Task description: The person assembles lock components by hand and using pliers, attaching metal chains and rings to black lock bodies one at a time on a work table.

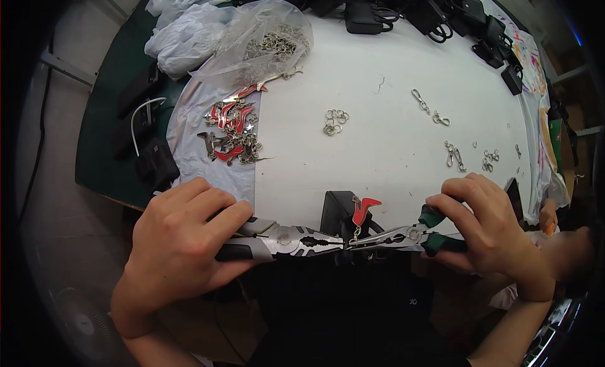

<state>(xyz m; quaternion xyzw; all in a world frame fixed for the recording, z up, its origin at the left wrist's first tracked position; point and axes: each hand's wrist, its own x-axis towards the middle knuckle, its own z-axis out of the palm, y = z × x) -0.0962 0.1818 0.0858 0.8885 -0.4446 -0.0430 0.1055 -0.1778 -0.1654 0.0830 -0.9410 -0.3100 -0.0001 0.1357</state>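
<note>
Fingers wrapped round its dark grips, my left hand holds a pair of grey pliers. My right hand closes on the green handles of long-nose pliers. The two plier tips meet near the table's front edge. A red boot-shaped charm with a short metal chain hangs or rests at the tips; what small link they grip is too small to make out. Just behind the tips lies a black box-shaped item.
At the left, several red boot charms lie piled on white plastic. Behind them sits a clear bag of metal pieces. Split rings lie mid-table, swivel clasps to the right. Black adapters line the back. Another person's hand shows at right.
</note>
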